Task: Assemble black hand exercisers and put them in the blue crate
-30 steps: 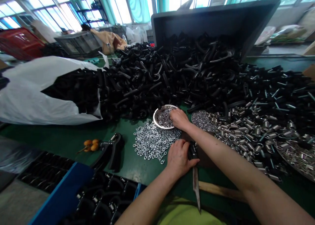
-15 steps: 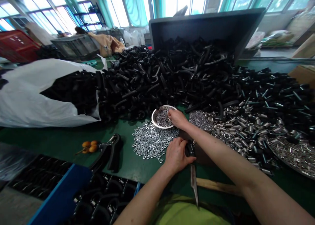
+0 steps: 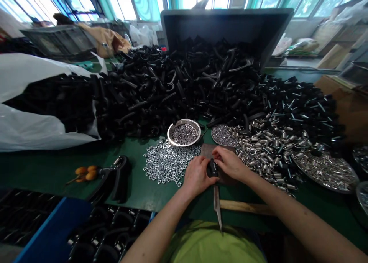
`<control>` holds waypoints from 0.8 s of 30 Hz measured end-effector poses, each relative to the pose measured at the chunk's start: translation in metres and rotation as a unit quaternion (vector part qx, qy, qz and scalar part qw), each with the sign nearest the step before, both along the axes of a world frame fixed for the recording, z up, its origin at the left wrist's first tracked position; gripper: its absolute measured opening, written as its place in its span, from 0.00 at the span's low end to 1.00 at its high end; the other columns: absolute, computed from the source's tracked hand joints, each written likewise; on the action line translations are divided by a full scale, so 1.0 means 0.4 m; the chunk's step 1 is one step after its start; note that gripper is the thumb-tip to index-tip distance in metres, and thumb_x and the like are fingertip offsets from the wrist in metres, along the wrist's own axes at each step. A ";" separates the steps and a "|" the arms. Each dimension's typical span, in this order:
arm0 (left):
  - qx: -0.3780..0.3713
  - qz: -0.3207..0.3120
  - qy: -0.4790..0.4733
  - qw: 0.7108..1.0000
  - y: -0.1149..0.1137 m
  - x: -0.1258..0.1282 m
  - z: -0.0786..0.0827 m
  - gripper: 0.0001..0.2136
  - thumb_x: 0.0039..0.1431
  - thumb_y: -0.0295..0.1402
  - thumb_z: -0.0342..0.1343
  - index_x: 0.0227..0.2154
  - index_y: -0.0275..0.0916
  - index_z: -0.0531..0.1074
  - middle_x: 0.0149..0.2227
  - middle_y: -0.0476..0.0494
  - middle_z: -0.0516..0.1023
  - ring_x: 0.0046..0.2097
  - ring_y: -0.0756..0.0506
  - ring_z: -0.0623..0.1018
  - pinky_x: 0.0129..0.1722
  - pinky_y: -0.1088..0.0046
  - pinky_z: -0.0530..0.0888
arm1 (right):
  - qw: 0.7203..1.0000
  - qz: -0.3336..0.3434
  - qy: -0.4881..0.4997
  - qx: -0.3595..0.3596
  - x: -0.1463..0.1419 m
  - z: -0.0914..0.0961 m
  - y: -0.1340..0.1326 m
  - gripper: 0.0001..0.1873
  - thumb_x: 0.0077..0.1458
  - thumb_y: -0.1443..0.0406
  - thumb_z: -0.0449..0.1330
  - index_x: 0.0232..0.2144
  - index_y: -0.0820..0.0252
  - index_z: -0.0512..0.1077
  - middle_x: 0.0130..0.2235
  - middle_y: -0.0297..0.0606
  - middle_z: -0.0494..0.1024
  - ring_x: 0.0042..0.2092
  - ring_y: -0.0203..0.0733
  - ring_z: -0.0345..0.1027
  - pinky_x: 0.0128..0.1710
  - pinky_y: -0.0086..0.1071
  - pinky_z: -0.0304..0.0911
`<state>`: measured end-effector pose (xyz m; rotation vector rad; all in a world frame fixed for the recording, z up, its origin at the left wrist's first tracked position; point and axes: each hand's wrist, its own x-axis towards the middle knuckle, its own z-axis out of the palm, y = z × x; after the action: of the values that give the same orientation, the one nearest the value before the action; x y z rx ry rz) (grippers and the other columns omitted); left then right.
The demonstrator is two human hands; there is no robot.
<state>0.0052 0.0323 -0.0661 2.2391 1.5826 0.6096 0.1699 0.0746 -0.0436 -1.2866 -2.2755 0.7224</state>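
My left hand [image 3: 197,175] is closed around a small black part [image 3: 212,170], which lies over a dark flat block [image 3: 228,177]. Against the top of that part, the fingers of my right hand [image 3: 230,164] are pinched together; whatever they hold is too small to make out. Just beyond the hands stands a round metal dish [image 3: 184,145] of small metal pieces. Loose nuts [image 3: 165,163] are heaped left of my left hand. Below the hands lie a pointed metal blade [image 3: 217,207] and a wooden handle [image 3: 247,206].
A big pile of black handles [image 3: 184,86] spills from a tipped grey bin [image 3: 230,19]. Springs [image 3: 260,150] and metal dishes lie on the right. At left are an assembled black piece [image 3: 120,180], orange fruits [image 3: 86,173] and a blue-edged crate [image 3: 54,230].
My right hand has come out of the dish of small pieces, back towards me, to the black part at my left hand. The view has shifted to the right.
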 end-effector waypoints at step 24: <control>0.013 -0.051 0.025 0.998 -0.003 -0.003 0.010 0.30 0.47 0.43 0.62 0.54 0.45 0.61 0.41 0.43 0.68 0.43 0.41 0.69 0.44 0.62 0.67 | 0.969 -0.101 -0.207 0.085 0.083 -0.008 0.181 0.10 0.56 0.69 0.53 0.39 0.60 0.72 0.40 0.44 0.74 0.46 0.45 0.64 0.42 0.34 0.58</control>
<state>0.0040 0.0309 -0.0623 2.3557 1.4795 0.5538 0.2029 0.1469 -0.0469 -1.6758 -2.4041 0.1929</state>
